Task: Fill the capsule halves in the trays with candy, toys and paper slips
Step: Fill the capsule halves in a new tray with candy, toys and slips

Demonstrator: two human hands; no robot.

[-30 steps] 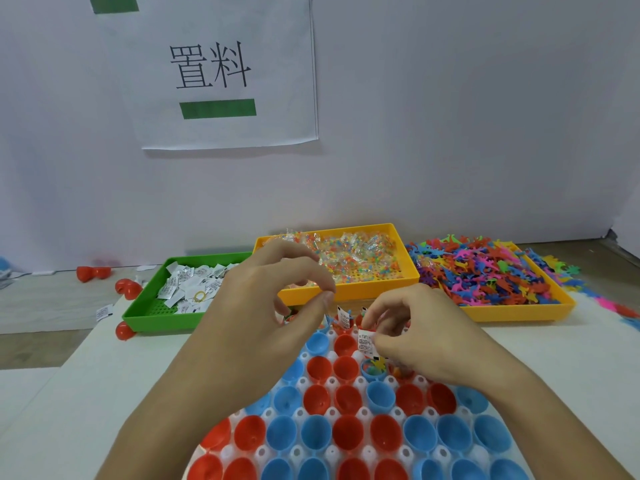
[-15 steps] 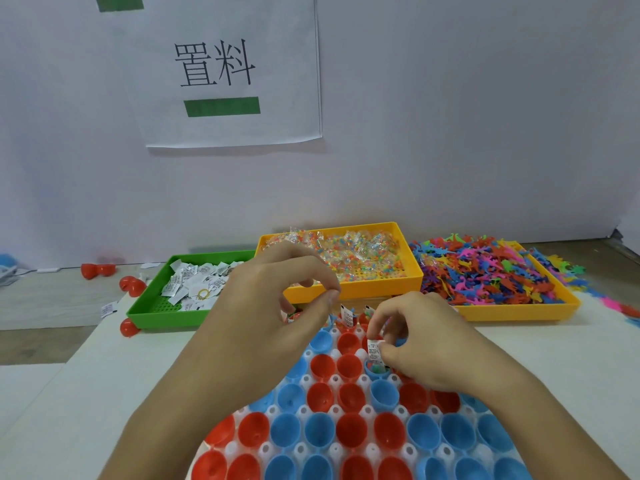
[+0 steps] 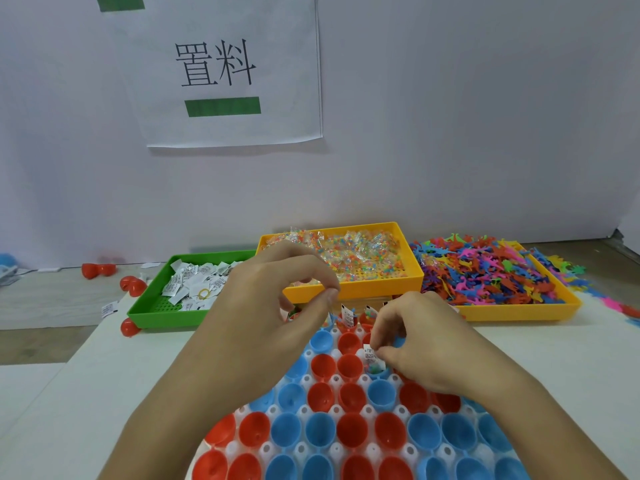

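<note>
A white holder tray (image 3: 367,448) of red and blue capsule halves lies in front of me. My right hand (image 3: 420,344) pinches a white paper slip (image 3: 371,356) and presses it into a blue capsule half (image 3: 375,370) that holds small colourful pieces. My left hand (image 3: 273,306) hovers over the tray's far left, thumb and forefinger pinched on something small and pale that I cannot make out. Capsule halves in the far row (image 3: 349,318) hold slips and candy.
At the back stand a green tray (image 3: 152,306) of paper slips, an orange tray (image 3: 349,289) of wrapped candy and an orange tray (image 3: 519,310) heaped with colourful toy figures. Loose red capsule halves (image 3: 131,284) lie left of the green tray. A wall sign (image 3: 225,71) hangs behind.
My right hand has lowered the paper slip down into the blue capsule half. My left hand has stayed almost still above the tray's far left.
</note>
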